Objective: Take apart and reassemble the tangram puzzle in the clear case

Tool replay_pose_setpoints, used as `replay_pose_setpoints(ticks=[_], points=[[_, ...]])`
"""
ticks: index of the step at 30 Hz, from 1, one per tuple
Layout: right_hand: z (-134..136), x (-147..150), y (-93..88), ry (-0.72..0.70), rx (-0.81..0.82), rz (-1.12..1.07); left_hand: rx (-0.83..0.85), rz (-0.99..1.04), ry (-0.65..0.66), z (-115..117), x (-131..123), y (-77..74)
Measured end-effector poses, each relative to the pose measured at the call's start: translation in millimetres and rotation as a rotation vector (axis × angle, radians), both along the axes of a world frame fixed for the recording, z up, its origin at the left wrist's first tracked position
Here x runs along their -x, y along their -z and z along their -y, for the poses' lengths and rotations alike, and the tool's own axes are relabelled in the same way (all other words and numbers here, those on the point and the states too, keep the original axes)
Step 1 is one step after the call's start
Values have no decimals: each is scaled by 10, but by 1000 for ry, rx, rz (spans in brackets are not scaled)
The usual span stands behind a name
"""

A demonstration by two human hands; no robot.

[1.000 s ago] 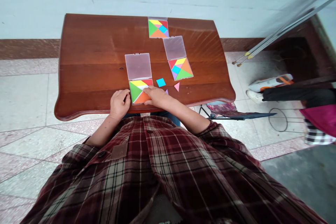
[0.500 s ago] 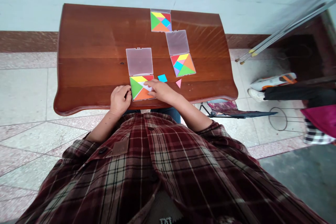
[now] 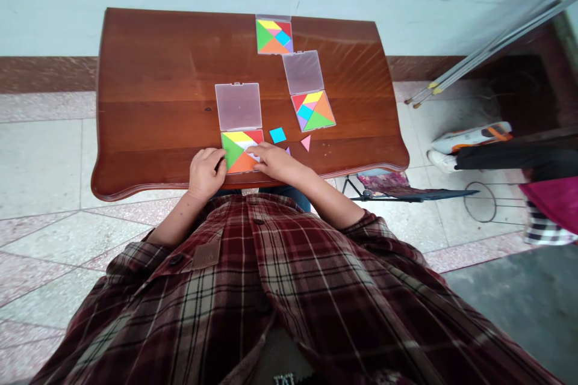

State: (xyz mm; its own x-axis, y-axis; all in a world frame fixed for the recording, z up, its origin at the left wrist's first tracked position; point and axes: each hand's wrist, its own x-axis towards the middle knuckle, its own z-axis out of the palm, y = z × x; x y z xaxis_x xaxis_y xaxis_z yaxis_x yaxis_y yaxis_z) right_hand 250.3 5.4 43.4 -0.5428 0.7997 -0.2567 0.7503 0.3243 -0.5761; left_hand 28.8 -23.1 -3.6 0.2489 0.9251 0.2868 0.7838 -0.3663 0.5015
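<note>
In front of me lies an open tangram case (image 3: 242,172) with green, yellow, red and orange pieces in it. Bare white floor shows near its middle and right. My left hand (image 3: 206,172) is curled against the case's left edge, holding it. Over the right side of the case, my right hand (image 3: 277,162) reaches in with fingers extended, the fingertips touching the inside; no piece is visible in them. Beside that hand on the table are a blue square (image 3: 277,135), a pink triangle (image 3: 306,143) and a partly hidden purple triangle (image 3: 288,150).
Two other open tangram cases, one at the back (image 3: 274,36) and one to the right (image 3: 313,111), hold full sets of pieces. The wooden table (image 3: 153,96) stands by a wall. A folding chair (image 3: 383,186), crutches (image 3: 451,81) and a person's leg (image 3: 492,159) are on the right.
My right hand has shifted slightly within the case, and a purple triangle's tip now shows beside it. The whole view has moved a little; my left hand stays at the case's edge.
</note>
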Motion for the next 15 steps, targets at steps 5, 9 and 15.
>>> replay_pose_setpoints(ticks=[5, 9, 15], points=[[-45, -226, -46, 219, -72, -116, 2, -2, -12, -5, 16, 11], [-102, -666, -41, 523, -193, -115, -29, 4, -19, -11, 34, 22], [6, -1114, 62, 743, -202, 81, -78, -3, -30, -18, 43, 28]])
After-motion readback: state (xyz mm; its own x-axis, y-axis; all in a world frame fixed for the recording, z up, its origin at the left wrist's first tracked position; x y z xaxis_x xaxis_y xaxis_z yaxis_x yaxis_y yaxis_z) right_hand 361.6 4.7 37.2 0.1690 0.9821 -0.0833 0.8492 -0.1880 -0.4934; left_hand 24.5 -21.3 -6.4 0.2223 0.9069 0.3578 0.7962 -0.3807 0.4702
